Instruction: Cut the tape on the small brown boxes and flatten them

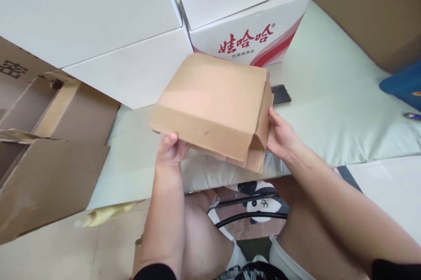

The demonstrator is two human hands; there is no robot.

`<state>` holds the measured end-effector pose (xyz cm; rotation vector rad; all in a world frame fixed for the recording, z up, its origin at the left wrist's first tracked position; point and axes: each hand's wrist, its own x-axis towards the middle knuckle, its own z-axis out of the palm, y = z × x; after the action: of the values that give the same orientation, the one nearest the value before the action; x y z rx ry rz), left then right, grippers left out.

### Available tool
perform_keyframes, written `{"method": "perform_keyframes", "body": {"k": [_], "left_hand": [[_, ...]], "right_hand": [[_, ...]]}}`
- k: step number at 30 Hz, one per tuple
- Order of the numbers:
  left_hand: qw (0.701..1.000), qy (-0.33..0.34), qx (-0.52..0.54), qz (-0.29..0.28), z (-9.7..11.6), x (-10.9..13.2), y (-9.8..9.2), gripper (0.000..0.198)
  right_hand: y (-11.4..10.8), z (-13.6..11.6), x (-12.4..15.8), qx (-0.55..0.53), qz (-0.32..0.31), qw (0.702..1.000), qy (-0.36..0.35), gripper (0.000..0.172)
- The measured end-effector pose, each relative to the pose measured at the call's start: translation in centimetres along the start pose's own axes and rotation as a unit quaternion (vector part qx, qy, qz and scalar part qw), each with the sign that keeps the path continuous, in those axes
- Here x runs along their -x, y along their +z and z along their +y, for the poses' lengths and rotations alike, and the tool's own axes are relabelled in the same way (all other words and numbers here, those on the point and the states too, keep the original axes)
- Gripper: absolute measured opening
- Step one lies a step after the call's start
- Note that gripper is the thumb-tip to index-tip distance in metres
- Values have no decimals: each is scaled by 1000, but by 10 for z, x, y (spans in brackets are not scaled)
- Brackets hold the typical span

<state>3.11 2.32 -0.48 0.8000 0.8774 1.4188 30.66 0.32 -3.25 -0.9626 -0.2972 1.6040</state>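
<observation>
A brown cardboard box (213,100) is held tilted above the pale green covered table (332,109). My left hand (171,148) grips its near left edge, thumb on the front face and the other fingers hidden underneath. At the right side, my right hand (282,136) is closed on the box's side, its fingertips partly hidden behind the cardboard. Loose flaps show along the near right corner and the lower edge. Whether anything lies inside the box cannot be seen.
White cartons (125,65) and one with red lettering (250,34) are stacked behind. A dark phone (281,95) lies right of the held box. Open brown cartons (52,174) stand at the left, another brown carton (375,12) at the back right. A blue object (403,84) sits at the right edge.
</observation>
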Motion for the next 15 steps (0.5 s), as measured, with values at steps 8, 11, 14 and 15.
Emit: {"method": "perform_keyframes", "body": {"k": [8,11,14,15], "left_hand": [[1000,-20,-11,-16,2,-2,2,47],[999,-13,-17,40,2,-5,8,27],[997,-4,-26,78,4,-8,17,27],[996,-2,-27,81,5,-8,19,25]], "right_hand": [[-8,3,-3,105,83,989,-57,61],[-9,4,-5,133,76,987,-55,88],[-13,6,-7,251,27,961,-117,81],[-15,6,-6,293,20,944,-150,77]]}}
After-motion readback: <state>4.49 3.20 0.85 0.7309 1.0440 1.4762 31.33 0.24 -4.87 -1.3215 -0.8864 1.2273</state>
